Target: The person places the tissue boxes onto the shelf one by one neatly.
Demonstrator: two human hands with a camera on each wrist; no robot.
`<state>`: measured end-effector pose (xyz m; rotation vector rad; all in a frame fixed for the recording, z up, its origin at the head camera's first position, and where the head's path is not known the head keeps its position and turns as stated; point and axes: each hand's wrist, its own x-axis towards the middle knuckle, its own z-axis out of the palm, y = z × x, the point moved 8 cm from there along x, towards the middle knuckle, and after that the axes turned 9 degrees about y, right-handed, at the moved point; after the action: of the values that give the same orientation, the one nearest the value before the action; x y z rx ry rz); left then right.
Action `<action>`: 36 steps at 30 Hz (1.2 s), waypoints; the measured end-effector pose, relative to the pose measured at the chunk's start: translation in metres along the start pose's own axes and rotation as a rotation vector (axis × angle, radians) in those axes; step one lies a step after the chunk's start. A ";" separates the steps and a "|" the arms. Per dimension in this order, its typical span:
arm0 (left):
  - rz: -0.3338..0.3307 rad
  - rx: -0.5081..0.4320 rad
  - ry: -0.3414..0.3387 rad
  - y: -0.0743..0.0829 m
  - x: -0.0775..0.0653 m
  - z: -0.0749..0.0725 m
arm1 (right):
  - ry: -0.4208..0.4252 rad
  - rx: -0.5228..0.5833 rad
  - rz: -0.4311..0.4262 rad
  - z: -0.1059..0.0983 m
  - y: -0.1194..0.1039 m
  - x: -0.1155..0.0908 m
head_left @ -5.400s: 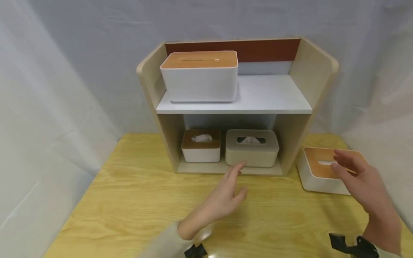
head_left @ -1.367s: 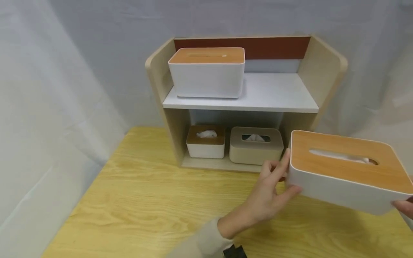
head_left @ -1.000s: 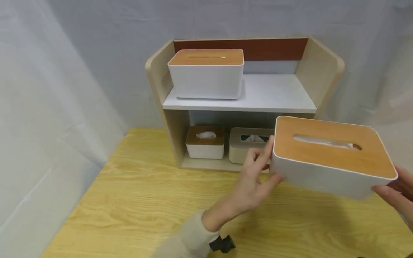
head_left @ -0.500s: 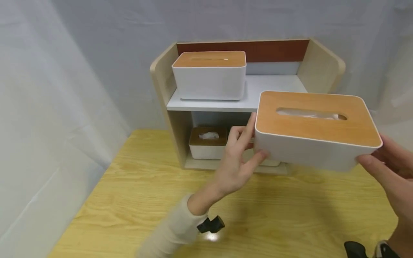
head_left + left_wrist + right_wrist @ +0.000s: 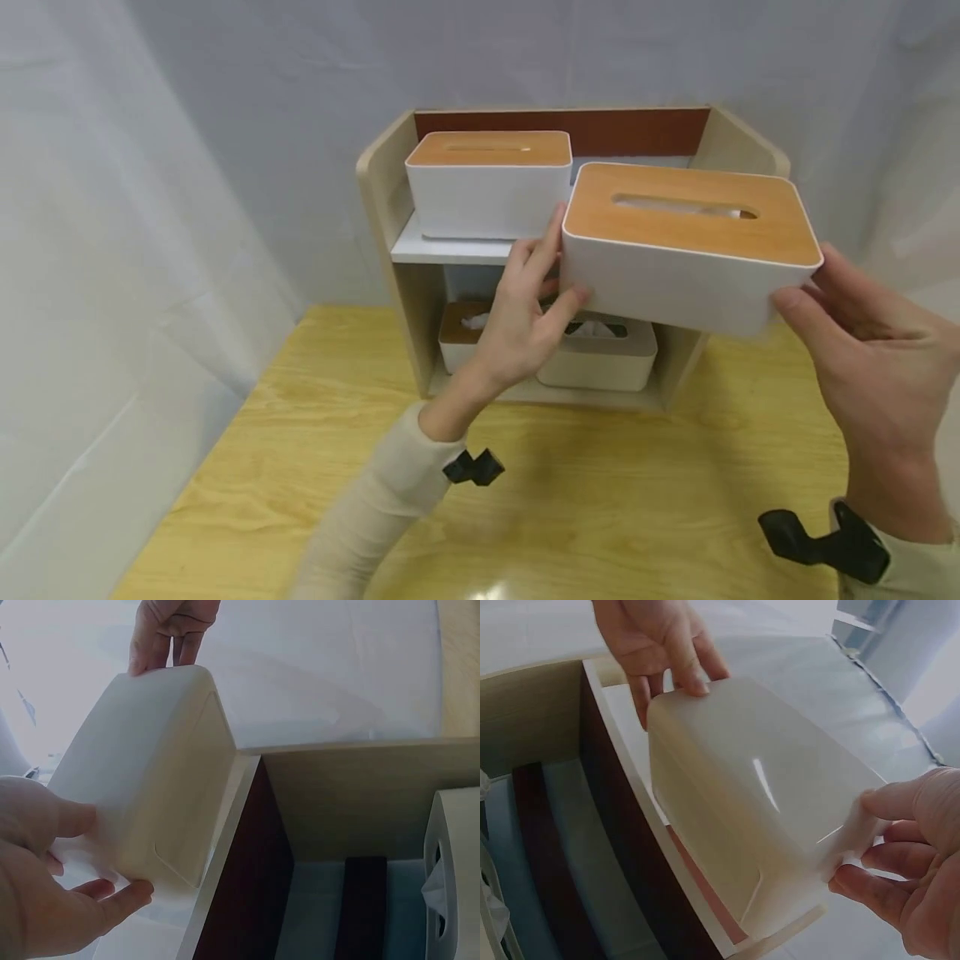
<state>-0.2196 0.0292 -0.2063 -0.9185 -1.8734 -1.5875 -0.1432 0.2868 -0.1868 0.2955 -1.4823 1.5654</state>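
A white tissue box [image 5: 675,279] with a wood-coloured lid is held up in front of the right half of the upper shelf [image 5: 450,250], slightly tilted. My left hand [image 5: 521,321] grips its left end, thumb on the front face. At the right end, my right hand [image 5: 881,358] pinches the corner between thumb and fingers. The left wrist view shows the underside of the box [image 5: 180,787] beside the shelf edge. A similar white tissue box [image 5: 491,196] stands on the upper shelf, just left of the held one. The held box hides most of the upper shelf's right part.
Below, a small brown-topped tissue box [image 5: 457,333] and a beige tissue box [image 5: 600,358] sit in the lower compartment. The shelf's side panels [image 5: 386,179] rise at both ends. A yellow wooden table [image 5: 600,492] carries the unit, with pale sheeting [image 5: 225,150] behind.
The wood-lidded box stood on the table right of the shelf; both hands have since taken hold of it, lifted it and carried it up and left to the upper shelf's front.
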 end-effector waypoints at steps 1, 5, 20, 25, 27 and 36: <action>-0.009 0.003 -0.002 -0.002 0.002 0.000 | 0.008 0.033 0.010 0.001 0.003 0.002; -0.030 0.031 0.003 -0.010 0.009 0.000 | 0.048 -0.044 0.060 0.003 0.014 0.012; -0.038 0.132 0.005 -0.015 0.020 0.015 | 0.064 -0.359 0.050 -0.002 0.034 0.032; -0.047 0.166 0.016 -0.017 0.023 0.015 | 0.123 -0.420 0.035 0.004 0.038 0.036; -0.058 0.172 0.024 -0.019 0.023 0.013 | 0.134 -0.412 0.016 0.007 0.041 0.038; 0.048 0.324 0.026 -0.020 0.016 0.007 | 0.067 -0.497 -0.029 0.019 0.057 0.026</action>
<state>-0.2449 0.0370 -0.2088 -0.7885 -1.9979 -1.2129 -0.2065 0.2908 -0.2010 -0.0242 -1.7439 1.1232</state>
